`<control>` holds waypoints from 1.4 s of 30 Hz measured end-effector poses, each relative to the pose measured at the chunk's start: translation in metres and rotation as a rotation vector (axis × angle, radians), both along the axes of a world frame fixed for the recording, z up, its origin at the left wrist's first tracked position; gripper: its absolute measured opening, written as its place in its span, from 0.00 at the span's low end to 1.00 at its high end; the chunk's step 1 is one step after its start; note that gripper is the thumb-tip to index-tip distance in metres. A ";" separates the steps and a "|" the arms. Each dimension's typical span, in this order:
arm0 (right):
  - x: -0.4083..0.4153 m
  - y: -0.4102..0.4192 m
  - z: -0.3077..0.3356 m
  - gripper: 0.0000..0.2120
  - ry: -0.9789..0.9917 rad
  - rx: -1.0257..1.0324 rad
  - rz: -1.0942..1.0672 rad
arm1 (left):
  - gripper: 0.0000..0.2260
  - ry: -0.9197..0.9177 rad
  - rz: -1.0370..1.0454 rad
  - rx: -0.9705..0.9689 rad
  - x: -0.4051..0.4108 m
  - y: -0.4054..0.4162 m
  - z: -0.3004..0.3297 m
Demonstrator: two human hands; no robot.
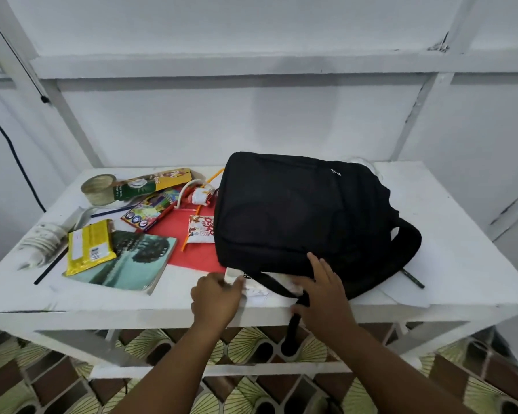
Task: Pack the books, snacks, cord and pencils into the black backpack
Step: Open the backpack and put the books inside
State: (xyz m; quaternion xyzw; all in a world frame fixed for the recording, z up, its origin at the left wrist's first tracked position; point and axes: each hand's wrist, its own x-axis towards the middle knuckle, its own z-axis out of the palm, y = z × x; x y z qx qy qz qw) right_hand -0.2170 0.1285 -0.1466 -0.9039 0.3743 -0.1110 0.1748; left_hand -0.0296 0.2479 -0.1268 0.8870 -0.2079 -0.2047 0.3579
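A: On the white table (pixel 461 249), far left — white cord (pixel 42 239), yellow snack pack (pixel 89 251) on a green book (pixel 138 264), pencil box (pixel 150 209) behind.

B: Hands?

A: Left hand (pixel 217 297) pinched white paper (pixel 251 286) at the front edge. Right hand (pixel 323 289), fingers spread wide, rested on the black backpack (pixel 299 216), which lay flat, right of centre.

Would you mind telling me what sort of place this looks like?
Probably a room in a home: a white painted table against bare white walls, a patterned tile floor below, and a backpack beside a book.
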 end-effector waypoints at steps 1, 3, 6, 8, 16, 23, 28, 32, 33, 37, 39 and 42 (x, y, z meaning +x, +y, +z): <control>0.000 -0.003 0.002 0.19 -0.039 0.008 0.007 | 0.14 0.080 0.010 -0.063 0.001 -0.001 0.005; 0.001 -0.008 0.004 0.11 -0.103 0.009 -0.012 | 0.11 0.189 0.037 -0.129 0.005 -0.002 0.011; 0.002 -0.009 0.012 0.06 -0.121 -0.025 -0.047 | 0.11 0.320 0.058 -0.159 0.013 -0.006 0.010; 0.003 -0.008 0.020 0.05 -0.158 -0.058 -0.071 | 0.09 0.467 0.073 -0.215 0.017 -0.011 0.012; 0.009 -0.021 0.051 0.04 -0.248 -0.059 -0.149 | 0.05 0.988 0.149 -0.418 0.023 -0.021 0.042; 0.019 -0.032 0.062 0.03 -0.221 0.071 -0.174 | 0.10 1.103 0.174 -0.376 0.057 0.006 0.057; 0.020 -0.023 0.069 0.09 -0.114 0.210 -0.160 | 0.13 0.894 0.128 -0.384 0.089 0.049 0.075; 0.034 -0.003 0.077 0.17 -0.200 0.155 -0.119 | 0.20 0.718 0.106 -0.470 0.113 0.087 0.101; 0.040 0.003 0.078 0.18 -0.265 0.117 -0.084 | 0.20 0.679 0.101 -0.496 0.116 0.094 0.108; 0.070 0.031 0.088 0.17 -0.393 0.361 0.037 | 0.19 0.545 0.106 -0.593 0.121 0.113 0.131; 0.083 0.040 0.093 0.18 -0.382 0.482 0.056 | 0.20 0.499 0.119 -0.649 0.119 0.118 0.140; 0.101 0.047 0.107 0.20 -0.433 0.732 0.019 | 0.21 0.455 0.109 -0.712 0.112 0.122 0.151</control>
